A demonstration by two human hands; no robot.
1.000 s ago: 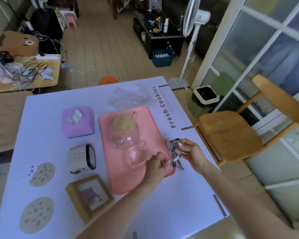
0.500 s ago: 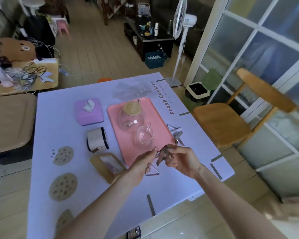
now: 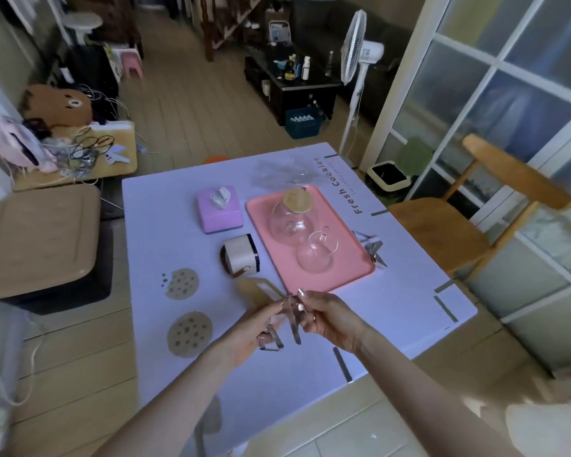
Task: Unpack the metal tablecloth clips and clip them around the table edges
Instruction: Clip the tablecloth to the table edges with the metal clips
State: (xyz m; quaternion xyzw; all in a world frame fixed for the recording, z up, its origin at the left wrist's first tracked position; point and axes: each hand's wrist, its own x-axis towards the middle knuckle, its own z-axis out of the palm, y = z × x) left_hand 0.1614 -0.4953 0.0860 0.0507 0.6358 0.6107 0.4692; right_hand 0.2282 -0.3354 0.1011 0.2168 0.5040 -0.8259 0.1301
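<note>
Above the near part of the table with its lilac tablecloth (image 3: 165,225), both my hands hold metal tablecloth clips. My left hand (image 3: 248,331) grips one clip (image 3: 272,341) whose bent strip hangs below its fingers. My right hand (image 3: 330,318) pinches another clip (image 3: 294,321), its long leg pointing down between the two hands. A small heap of loose clips (image 3: 371,247) lies on the cloth just right of the pink tray. Crumpled clear packaging (image 3: 277,173) sits near the far edge.
A pink tray (image 3: 264,212) carries a glass teapot (image 3: 290,216) and glass cup (image 3: 317,255). A purple tissue box (image 3: 220,209), small speaker (image 3: 241,255) and wooden frame (image 3: 254,288) stand left of it. A wooden chair (image 3: 442,232) is at the table's right edge.
My hands have drawn back from the clip heap beside the tray toward the near side of the table, each carrying a clip. The view has shifted back and to the right.
</note>
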